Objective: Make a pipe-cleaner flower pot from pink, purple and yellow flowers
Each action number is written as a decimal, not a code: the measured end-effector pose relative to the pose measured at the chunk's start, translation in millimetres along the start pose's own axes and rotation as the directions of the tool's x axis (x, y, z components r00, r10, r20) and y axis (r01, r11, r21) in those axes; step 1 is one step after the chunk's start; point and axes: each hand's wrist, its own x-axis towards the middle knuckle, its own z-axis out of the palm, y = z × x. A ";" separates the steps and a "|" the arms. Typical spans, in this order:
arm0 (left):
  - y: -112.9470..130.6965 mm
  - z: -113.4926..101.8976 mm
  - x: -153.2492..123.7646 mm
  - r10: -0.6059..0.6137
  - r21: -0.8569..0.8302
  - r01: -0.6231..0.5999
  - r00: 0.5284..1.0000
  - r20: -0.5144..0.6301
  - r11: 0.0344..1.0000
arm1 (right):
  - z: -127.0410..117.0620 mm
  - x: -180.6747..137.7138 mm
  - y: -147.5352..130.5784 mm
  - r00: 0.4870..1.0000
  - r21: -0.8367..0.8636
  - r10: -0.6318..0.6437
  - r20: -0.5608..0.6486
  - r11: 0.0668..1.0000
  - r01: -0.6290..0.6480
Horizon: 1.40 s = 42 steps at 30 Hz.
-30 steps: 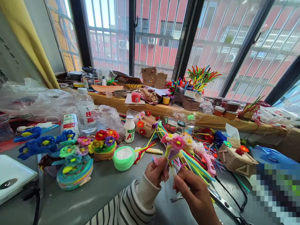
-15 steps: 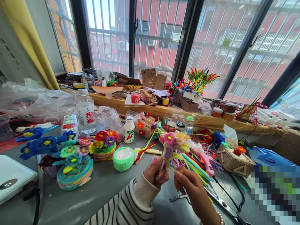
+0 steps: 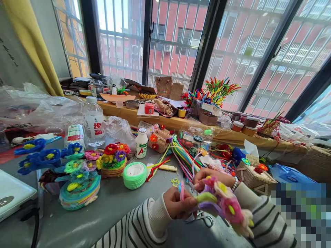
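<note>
My left hand [image 3: 178, 206] is closed around the stems of a small pipe-cleaner flower bunch [image 3: 224, 206]. The bunch lies tilted toward me and to the right, its pink, white and purple blooms blurred near the camera. My right hand [image 3: 209, 177] reaches over the bunch from behind, fingers curled and pinching at its stem end. A pink pipe cleaner loop [image 3: 181, 191] sticks up beside my left thumb. Both sleeves are striped. Loose pipe cleaners [image 3: 184, 156] lie fanned on the grey table just beyond the hands.
Finished pipe-cleaner flower coasters [image 3: 80, 187] and blue flowers [image 3: 38, 156] sit at the left, near a green tape roll [image 3: 134, 175], a small white bottle [image 3: 141, 143] and a water bottle [image 3: 93, 120]. Woven baskets [image 3: 254, 175], scissors [image 3: 204, 218] and a cluttered wooden sill [image 3: 181, 120] surround the hands.
The flower bunch has swung from upright to lying tilted toward me and right. My right hand moved from below the bunch to over it. Both hands dropped lower.
</note>
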 end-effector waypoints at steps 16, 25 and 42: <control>-8.9 -6.6 12.8 0.052 0.454 0.150 0.914 -0.402 0.878 | 36.5 10.2 -68.1 0.855 -0.866 -0.140 0.499 -0.107 0.488; -7.2 -9.3 11.0 0.255 0.384 -0.012 0.768 -0.588 0.923 | 59.8 -12.3 -24.4 0.751 -0.980 -0.636 0.177 -0.044 0.193; -9.8 -7.8 7.2 0.427 0.486 -0.095 0.639 -0.639 0.869 | 94.6 -5.8 9.8 0.734 0.093 -0.135 -0.666 0.961 0.261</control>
